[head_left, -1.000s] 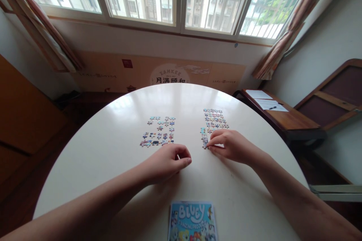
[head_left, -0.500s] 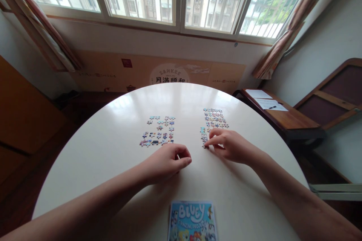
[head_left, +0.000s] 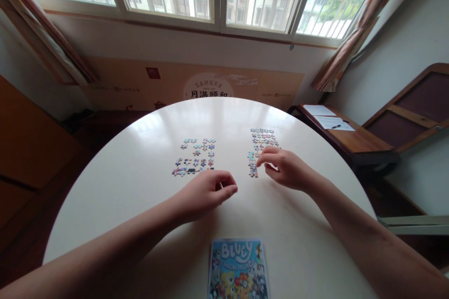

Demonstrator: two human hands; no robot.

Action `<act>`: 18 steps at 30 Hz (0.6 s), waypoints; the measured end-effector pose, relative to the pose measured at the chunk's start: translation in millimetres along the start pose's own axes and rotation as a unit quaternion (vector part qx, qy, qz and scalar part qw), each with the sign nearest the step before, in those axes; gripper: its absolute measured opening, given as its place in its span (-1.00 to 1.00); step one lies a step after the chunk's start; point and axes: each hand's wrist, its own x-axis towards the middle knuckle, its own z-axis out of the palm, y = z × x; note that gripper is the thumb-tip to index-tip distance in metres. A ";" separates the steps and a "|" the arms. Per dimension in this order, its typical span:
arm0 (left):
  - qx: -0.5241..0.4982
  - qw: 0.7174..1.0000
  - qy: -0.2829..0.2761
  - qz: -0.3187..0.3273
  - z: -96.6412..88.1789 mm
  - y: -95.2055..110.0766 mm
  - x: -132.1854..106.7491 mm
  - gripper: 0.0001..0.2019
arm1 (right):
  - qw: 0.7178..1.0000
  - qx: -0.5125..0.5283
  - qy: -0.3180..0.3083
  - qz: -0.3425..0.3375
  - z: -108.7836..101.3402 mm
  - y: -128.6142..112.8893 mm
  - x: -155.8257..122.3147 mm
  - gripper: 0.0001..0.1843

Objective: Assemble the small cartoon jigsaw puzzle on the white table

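Observation:
My right hand (head_left: pixel 289 167) is just right of a group of small jigsaw pieces (head_left: pixel 253 168). Its thumb and index finger are apart, with nothing visible between them. These pieces stand in a narrow column below several joined rows (head_left: pixel 263 136), partly hidden by my fingers. My left hand (head_left: pixel 212 190) hovers over the middle of the table, fingers curled in towards the thumb; what they hold, if anything, is hidden. Just beyond it lie loose jigsaw pieces (head_left: pixel 196 153) in spaced rows, the nearest partly covered by the hand.
A blue picture sheet (head_left: pixel 238 268) reading "Bluey" lies at the near side of the round white table (head_left: pixel 115 196). At the right stands a wooden chair (head_left: pixel 372 142) with papers (head_left: pixel 328 119) and a pen. Windows and a printed cardboard panel (head_left: pixel 168 84) are beyond the table.
My right hand's fingertips have lifted off the lowest piece of the right-hand column and drawn apart, showing that piece beside the others. My left hand stays curled. The view has shifted slightly.

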 end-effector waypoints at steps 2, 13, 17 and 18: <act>0.030 0.999 0.009 0.017 -0.8 -0.6 0.4 -0.74 | 1.000 -0.003 -0.014 -0.002 -0.4 0.2 -0.2 -0.75; 0.056 0.998 0.013 0.031 -0.6 -6.7 3.5 -0.76 | 0.998 -0.011 -0.053 -0.020 -2.4 -1.6 0.7 -0.88; 0.062 0.997 0.016 0.035 -1.0 -6.3 3.3 -0.77 | 0.998 -0.020 -0.051 -0.018 -2.0 1.9 0.5 -0.85; 0.063 0.997 0.016 0.036 -1.0 -6.3 3.4 -0.77 | 0.998 -0.022 -0.050 -0.018 -1.9 2.5 0.4 -0.84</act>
